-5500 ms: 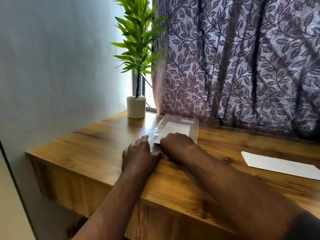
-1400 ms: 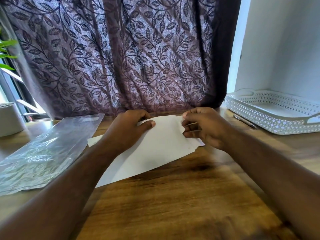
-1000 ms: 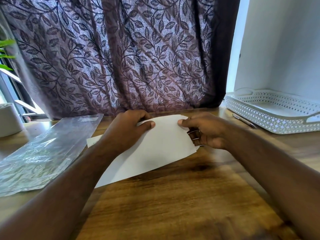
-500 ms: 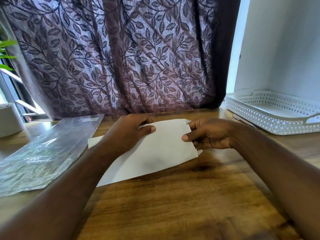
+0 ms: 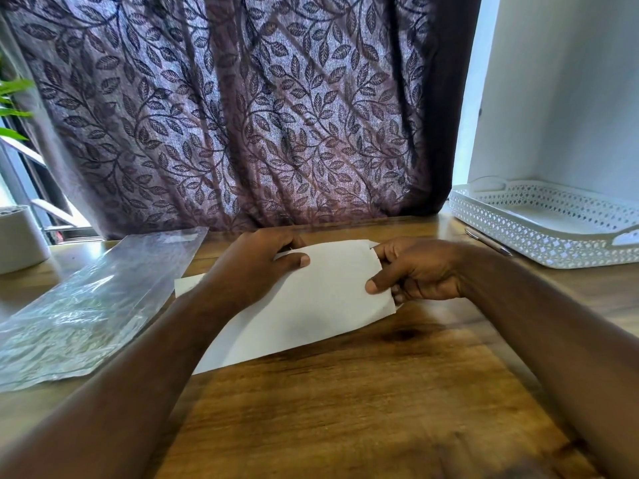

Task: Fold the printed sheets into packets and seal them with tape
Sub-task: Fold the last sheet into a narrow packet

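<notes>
A white folded sheet (image 5: 311, 305) is held slightly above the wooden table (image 5: 363, 409), its blank side up. My left hand (image 5: 256, 267) grips its far left part, thumb on top and fingers curled behind the far edge. At the sheet's right end my right hand (image 5: 415, 271) pinches the edge, thumb on top and fingers underneath. The sheet's near left corner is hidden by my left forearm. No tape is in view.
A clear plastic sleeve (image 5: 90, 305) lies on the table at the left. Behind it stands a white plant pot (image 5: 17, 236). At the right are a white perforated tray (image 5: 546, 223) and a pen (image 5: 487, 240) in front of it. A leaf-patterned curtain (image 5: 242, 115) hangs behind.
View swung from the plastic sleeve at the left to the white sheet. In the last second my right hand shifted from the sheet's top to pinching its right edge; the sheet flattened a little.
</notes>
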Demonstrator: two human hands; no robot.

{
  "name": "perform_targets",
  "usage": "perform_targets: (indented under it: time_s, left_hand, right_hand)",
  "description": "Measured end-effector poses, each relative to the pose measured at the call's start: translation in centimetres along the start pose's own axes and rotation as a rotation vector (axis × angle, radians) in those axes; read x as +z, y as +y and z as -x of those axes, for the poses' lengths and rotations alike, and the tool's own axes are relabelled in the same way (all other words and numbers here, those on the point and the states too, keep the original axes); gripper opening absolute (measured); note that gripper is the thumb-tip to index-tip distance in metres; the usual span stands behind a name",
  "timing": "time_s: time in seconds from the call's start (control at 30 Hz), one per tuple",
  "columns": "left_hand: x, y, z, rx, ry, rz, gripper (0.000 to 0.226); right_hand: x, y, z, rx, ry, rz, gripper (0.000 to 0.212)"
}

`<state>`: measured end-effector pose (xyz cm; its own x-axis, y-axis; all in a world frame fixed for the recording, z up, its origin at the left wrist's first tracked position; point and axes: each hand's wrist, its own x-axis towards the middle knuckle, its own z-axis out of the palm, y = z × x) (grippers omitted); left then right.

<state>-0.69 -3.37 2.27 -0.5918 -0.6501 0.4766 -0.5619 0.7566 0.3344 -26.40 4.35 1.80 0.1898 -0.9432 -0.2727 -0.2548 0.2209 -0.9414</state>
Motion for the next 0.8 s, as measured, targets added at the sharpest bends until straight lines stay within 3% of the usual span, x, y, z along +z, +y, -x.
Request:
perform_targets:
  time_s: [0.23,0.37,0.57,0.67,0.8]
  left_hand:
    - [0.0,-0.6,0.0,-0.024,-0.005,0.002,0.009]
    - [0.0,-0.7,0.0,-0.036,-0.016,-0.01,0.011]
    - [0.0,-0.9,0.1,-0.042,-0.003,-0.055,0.012]
    - [0.0,-0.9,0.1,-0.039,0.002,-0.052,0.01]
    - [-0.1,-0.9,-0.1,-0.042,0.025,-0.043,0.008]
  right_hand:
    - [0.1,-0.3,0.1,-0.03,0.084,-0.035,0.03]
    - [-0.1,-0.4,0.2,-0.04,0.197,-0.021,0.01]
    - [0.2,-0.3,-0.1,-0.097,0.263,-0.146,0.015]
    - [0.5,-0.7,0.0,-0.148,0.22,-0.31,0.031]
    - [0.9,-0.8,0.1,-0.13,0.111,-0.333,0.043]
